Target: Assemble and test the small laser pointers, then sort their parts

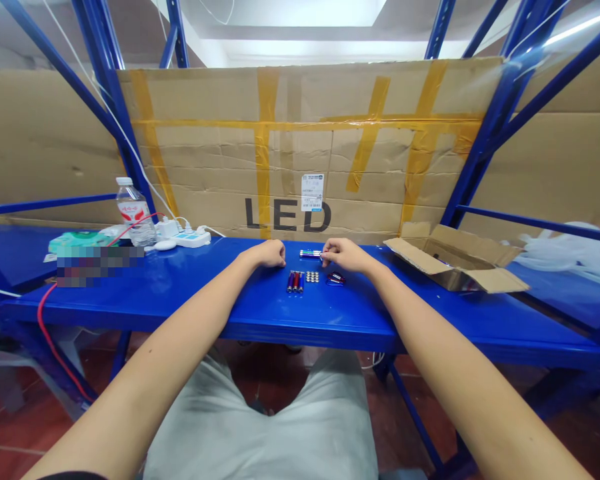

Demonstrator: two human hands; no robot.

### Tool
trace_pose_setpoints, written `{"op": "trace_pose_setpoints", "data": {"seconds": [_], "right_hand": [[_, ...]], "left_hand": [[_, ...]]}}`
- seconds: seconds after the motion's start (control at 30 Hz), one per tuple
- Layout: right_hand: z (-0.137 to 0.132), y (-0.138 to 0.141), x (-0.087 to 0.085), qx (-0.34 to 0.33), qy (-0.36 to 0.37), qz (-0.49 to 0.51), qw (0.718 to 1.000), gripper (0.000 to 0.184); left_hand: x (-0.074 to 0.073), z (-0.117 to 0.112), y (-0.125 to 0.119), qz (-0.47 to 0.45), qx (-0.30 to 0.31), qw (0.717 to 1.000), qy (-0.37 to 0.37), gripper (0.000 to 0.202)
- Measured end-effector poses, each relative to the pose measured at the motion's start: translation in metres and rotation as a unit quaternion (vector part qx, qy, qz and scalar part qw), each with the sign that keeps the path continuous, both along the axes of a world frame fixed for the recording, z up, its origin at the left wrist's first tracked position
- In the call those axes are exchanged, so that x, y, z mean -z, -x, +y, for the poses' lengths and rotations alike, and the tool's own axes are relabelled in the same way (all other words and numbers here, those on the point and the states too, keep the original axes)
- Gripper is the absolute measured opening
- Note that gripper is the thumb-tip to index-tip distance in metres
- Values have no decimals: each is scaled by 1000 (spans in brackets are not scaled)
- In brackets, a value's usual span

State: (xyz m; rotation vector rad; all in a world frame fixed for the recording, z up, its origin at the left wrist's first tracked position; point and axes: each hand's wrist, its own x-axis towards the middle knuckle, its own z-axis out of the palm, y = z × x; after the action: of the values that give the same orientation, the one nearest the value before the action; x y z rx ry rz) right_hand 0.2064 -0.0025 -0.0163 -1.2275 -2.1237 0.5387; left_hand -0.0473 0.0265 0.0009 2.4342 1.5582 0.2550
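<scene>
My left hand (271,253) rests on the blue table as a loose fist, with nothing visible in it. My right hand (344,255) is closed in a pinch at the right end of some small silver-and-blue metal tubes (309,254) lying crosswise; whatever is between its fingertips is too small to make out. Nearer the table's front edge, a row of red and blue metal tubes (295,282) lies side by side. Right of them are several silver button cells (312,277) set out in rows. Beside those lie red and blue carabiner clips (336,279).
An open cardboard box (455,260) stands at the right. Leftward are a plastic bottle (134,212), a white power strip (193,237) and a green packet (83,242). A red cable (45,327) hangs over the left side. A large taped cardboard panel (205,160) backs the table.
</scene>
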Motion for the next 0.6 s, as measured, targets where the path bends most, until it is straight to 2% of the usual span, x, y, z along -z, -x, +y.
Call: {"op": "trace_pose_setpoints", "data": {"seconds": [0.27, 0.6], "right_hand": [[0, -1, 1, -4, 6, -16, 1000, 11], [-2, 0, -2, -1, 19, -21, 1000, 10]], "left_hand": [[-5, 3, 4, -52, -16, 998, 41, 12], [-9, 4, 11, -109, -30, 983, 142, 17]]}}
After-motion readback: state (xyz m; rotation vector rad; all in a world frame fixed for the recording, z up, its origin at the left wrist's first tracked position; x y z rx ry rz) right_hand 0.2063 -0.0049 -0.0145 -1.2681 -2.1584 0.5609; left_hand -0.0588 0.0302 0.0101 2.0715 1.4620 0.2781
